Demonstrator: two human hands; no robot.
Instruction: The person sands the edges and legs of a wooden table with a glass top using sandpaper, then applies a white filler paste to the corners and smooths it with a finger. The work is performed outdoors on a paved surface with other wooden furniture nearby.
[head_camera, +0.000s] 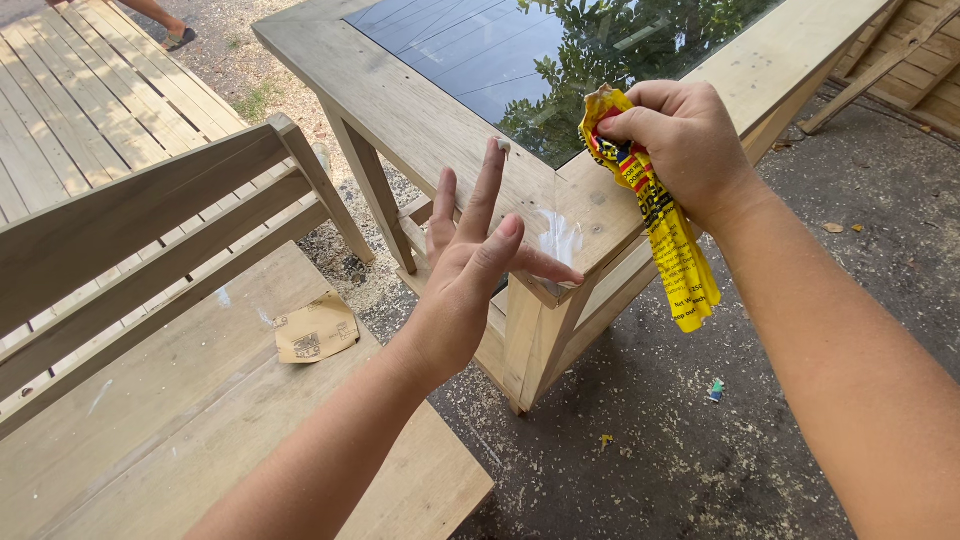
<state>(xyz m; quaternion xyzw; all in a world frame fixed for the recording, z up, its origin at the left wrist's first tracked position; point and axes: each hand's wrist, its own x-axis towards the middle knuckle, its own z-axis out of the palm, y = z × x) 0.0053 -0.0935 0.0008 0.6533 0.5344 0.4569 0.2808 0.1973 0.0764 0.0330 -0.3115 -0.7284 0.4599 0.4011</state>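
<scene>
Left hand (470, 270) raised over the corner of the wooden desk (420, 110), fingers (488, 190) spread wide and holding nothing, a pale dab on the tip of one, the lowest fingertip touching the corner beside a whitish smear (560, 238) on the wood. Right hand (680, 140) closed tight around a crumpled yellow tube (672, 250), gripped near its top above the desk's edge, the flattened lower end hanging down past the corner. Dark glass panel (470, 50) set into the desk top, mirroring leaves. Wooden bench (150, 380) to the left, sheet of sandpaper (316, 328) lying on its seat. Sawdust scattered over the ground (650, 430) below.
</scene>
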